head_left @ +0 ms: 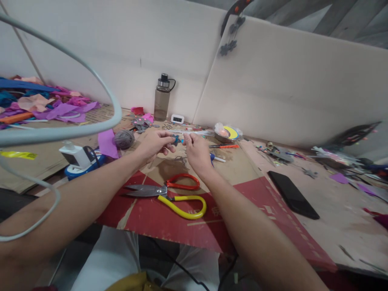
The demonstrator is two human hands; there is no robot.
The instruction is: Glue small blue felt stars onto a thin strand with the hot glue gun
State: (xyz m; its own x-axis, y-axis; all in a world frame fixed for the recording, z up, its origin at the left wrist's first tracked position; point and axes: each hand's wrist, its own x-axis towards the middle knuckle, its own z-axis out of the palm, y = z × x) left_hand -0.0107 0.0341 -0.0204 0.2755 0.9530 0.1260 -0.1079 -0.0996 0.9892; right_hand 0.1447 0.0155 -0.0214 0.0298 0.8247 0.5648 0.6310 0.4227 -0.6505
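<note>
Over the middle of the table, my left hand [159, 143] pinches a small dark grey star-shaped felt piece [176, 140] between thumb and fingers. Close beside it on the right, my right hand [195, 149] has thumb and forefinger pressed together at the star's right side, by a small bright blue bit; what exactly it grips is too small to make out. Below both hands, scissors [163, 190] with one red and one yellow handle lie on red-printed cardboard [145, 218]. Loose grey yarn strands rest beneath the fingers, and a grey yarn ball [124, 139] sits to the left.
A water bottle [162, 99] and small white clock [177, 119] stand at the back panel. Felt scraps [69, 111] pile up left, near a charger [75, 155]. A black phone [292, 194] lies right. A pale curved tube [100, 85] crosses the upper left.
</note>
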